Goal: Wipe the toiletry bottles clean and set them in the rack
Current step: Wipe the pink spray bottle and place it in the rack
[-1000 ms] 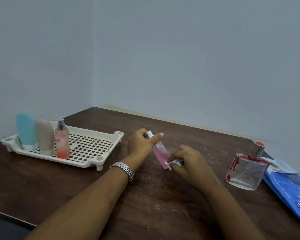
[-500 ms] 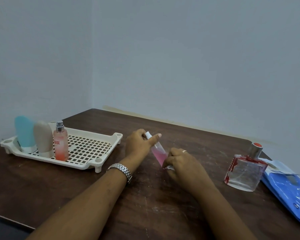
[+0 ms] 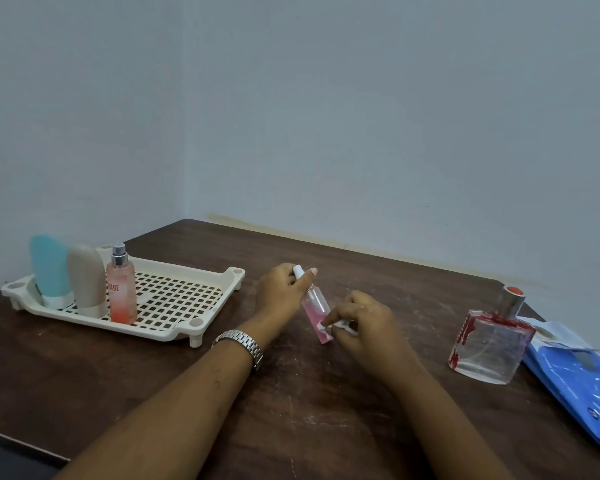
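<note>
While the left hand (image 3: 281, 289) kept its grip on the white cap end of the small pink bottle (image 3: 314, 303), the bottle was tilted above the middle of the table (image 3: 309, 410), base toward the near edge. The right hand (image 3: 364, 323) pinched a white wipe (image 3: 340, 325) against the lower side of the bottle. Half a second earlier this hand had covered the lower half of the bottle and hidden most of the wipe; both were now exposed. By the left edge, the rack (image 3: 146, 331) held the same blue tube (image 3: 49, 271), beige tube (image 3: 87, 278) and pink spray bottle (image 3: 121, 289), all upright. Near the right edge, the glass perfume bottle (image 3: 489, 344) stood beside a blue packet (image 3: 575, 379).
</note>
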A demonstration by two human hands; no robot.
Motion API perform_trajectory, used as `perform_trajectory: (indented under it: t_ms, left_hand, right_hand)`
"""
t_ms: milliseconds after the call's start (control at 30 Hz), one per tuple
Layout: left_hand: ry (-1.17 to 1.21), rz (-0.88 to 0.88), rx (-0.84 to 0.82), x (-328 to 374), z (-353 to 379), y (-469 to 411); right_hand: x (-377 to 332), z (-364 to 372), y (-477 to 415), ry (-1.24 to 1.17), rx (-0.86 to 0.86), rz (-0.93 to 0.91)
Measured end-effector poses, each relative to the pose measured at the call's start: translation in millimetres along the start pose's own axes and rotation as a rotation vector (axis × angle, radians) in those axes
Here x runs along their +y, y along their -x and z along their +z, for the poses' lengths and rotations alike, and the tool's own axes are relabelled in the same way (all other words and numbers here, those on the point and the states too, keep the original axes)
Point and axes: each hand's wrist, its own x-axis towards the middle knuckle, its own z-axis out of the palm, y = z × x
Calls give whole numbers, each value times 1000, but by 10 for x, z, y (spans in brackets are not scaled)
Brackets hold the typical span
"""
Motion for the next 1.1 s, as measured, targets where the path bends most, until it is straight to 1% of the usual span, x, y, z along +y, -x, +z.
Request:
perform_trajectory:
  t_ms: [100, 167, 233, 333, 467, 533, 600, 700, 800, 867, 1000, 1100]
  left_hand:
    - [115, -14, -75, 17, 17, 8]
    - [261, -64, -145, 63, 14, 37]
    - [379, -121, -181, 93, 13, 38]
    - [527, -211, -181, 111, 18, 17]
    - [776, -332, -121, 110, 18, -13]
    - [905, -372, -114, 124, 26, -1]
    - [981, -386, -126, 153, 41, 27]
    - [997, -362, -124, 168, 65, 41]
    - [959, -350, -101, 153, 61, 28]
    - [946, -342, -78, 150, 60, 25]
    - [941, -304, -64, 166, 56, 36]
    - [928, -266, -69, 189, 57, 58]
  right_hand:
    - [64, -25, -9, -77, 7, 53]
    - [69, -2, -14, -79, 27, 52]
    - [38, 29, -10, -79, 40, 35]
    - [16, 37, -12, -87, 29, 14]
    - [44, 18, -19, -112, -28, 58]
    - [51, 22, -21, -143, -16, 85]
    - [45, 39, -19, -177, 18, 101]
    - [-3, 73, -7, -194, 74, 78]
    - [-52, 89, 9, -190, 51, 42]
    - [-46, 72, 7, -229, 26, 36]
    - [-8, 56, 5, -287, 5, 93]
    - [-35, 96, 1, -309, 81, 128]
